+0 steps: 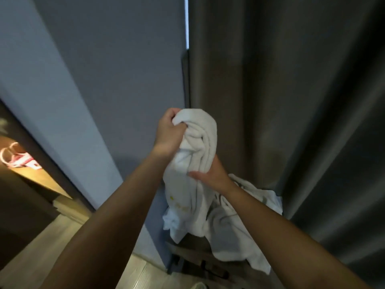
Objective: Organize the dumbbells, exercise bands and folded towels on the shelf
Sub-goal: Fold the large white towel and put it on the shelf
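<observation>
A white towel (200,142) hangs bunched in front of me, lifted at chest height. My left hand (168,132) grips its top end in a fist. Lower down, my right hand (210,174) holds the towel's middle, thumb across the front and fingers behind the cloth. The towel's lower part drapes down over a dark wooden shelf or stool (200,257) below. More white towel cloth (256,195) lies crumpled there to the right, behind my right forearm. No dumbbells or exercise bands are in view.
A grey-blue wall (116,69) stands straight ahead, with a heavy dark curtain (291,101) to the right. At the left a lit wooden surface (27,174) carries a red and white item (18,159). Pale floorboards (141,274) show below.
</observation>
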